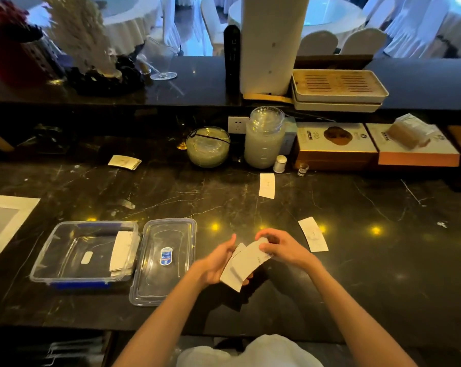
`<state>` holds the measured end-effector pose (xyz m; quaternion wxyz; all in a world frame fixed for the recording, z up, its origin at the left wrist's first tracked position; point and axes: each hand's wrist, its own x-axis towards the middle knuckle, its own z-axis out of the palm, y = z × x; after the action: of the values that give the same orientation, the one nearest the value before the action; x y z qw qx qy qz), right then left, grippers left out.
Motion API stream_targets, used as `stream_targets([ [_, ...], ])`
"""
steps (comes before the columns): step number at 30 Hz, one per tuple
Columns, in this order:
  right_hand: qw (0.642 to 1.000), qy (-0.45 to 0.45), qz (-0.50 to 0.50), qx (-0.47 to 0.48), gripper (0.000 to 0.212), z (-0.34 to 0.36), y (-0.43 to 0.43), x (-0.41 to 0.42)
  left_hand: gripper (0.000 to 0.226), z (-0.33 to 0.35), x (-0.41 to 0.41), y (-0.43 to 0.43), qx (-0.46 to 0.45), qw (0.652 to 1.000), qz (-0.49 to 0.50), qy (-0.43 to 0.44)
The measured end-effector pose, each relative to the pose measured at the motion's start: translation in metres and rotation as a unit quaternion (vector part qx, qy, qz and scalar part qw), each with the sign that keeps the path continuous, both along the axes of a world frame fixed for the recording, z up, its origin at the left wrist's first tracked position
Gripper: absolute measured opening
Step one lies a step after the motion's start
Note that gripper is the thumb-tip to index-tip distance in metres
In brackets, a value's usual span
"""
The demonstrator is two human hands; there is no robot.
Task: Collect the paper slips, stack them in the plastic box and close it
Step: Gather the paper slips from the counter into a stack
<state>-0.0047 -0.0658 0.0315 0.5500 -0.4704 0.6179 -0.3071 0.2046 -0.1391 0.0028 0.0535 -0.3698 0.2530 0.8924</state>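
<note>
Both hands hold a small stack of white paper slips [244,266] over a black marble desk [356,274] in a dim banquet room.

The left hand [218,263] cups the stack from below; the right hand [282,247] has its fingers [263,238] closed on its top edge. Two loose slips [313,234] lie apart on the desk to the right. The clear plastic box [83,252] sits open at left with slips inside, its transparent lid [163,260] just beside it.
</note>
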Motion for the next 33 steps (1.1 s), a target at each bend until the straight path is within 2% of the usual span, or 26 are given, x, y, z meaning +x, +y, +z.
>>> stream_targets([
  [2, 0.998, 0.029, 0.049, -0.013, 0.016, 0.007, -0.005, -0.006, 0.079, 0.011, -0.019, 0.005, -0.001, 1.0, -0.022, 0.012],
  [4, 0.997, 0.039, 0.068, -0.027, 0.017, 0.01, -0.007, -0.012, 0.076, 0.019, -0.038, 0.013, -0.04, 0.999, -0.034, 0.003],
  [7, 0.994, 0.047, 0.092, -0.029, 0.016, 0.01, -0.007, -0.025, 0.063, 0.023, -0.056, 0.028, -0.099, 0.995, 0.007, -0.004],
  [11, 0.987, 0.089, 0.13, -0.033, 0.032, 0.001, -0.005, -0.055, 0.049, 0.012, -0.079, 0.044, -0.104, 0.992, 0.072, -0.003],
  [12, 0.989, 0.094, 0.106, -0.043, 0.035, -0.004, -0.005, -0.064, 0.045, 0.009, -0.085, 0.047, -0.101, 0.99, 0.1, -0.005],
  [14, 0.989, 0.137, -0.022, -0.05, 0.034, -0.019, -0.004, -0.086, 0.041, 0.002, -0.096, 0.054, -0.096, 0.982, 0.159, -0.022],
  [16, 0.952, 0.258, -0.164, 0.007, 0.033, -0.039, -0.005, -0.11, 0.041, -0.007, -0.1, 0.058, -0.092, 0.97, 0.223, -0.029],
  [17, 0.93, 0.307, -0.193, 0.059, 0.039, -0.048, -0.004, -0.12, 0.04, -0.009, -0.101, 0.059, -0.092, 0.963, 0.252, -0.031],
  [19, 0.908, 0.348, -0.18, 0.151, 0.062, -0.062, 0.002, -0.13, 0.039, -0.011, -0.102, 0.062, -0.083, 0.951, 0.295, -0.041],
  [21, 0.906, 0.352, -0.158, 0.175, 0.077, -0.075, 0.01, -0.13, 0.037, -0.015, -0.102, 0.065, -0.068, 0.942, 0.324, -0.051],
  [24, 0.902, 0.376, -0.147, 0.155, 0.074, -0.084, 0.014, -0.129, 0.035, -0.019, -0.105, 0.067, -0.063, 0.933, 0.348, -0.074],
  [28, 0.907, 0.35, -0.168, 0.163, 0.057, -0.086, 0.015, -0.128, 0.026, -0.022, -0.109, 0.078, -0.03, 0.93, 0.357, -0.078],
  [31, 0.901, 0.367, -0.151, 0.176, 0.05, -0.089, 0.017, -0.128, 0.04, -0.026, -0.108, 0.083, -0.012, 0.929, 0.361, -0.079],
  [33, 0.9, 0.371, -0.131, 0.19, 0.052, -0.087, 0.016, -0.13, 0.04, -0.028, -0.106, 0.086, -0.003, 0.927, 0.37, -0.064],
])
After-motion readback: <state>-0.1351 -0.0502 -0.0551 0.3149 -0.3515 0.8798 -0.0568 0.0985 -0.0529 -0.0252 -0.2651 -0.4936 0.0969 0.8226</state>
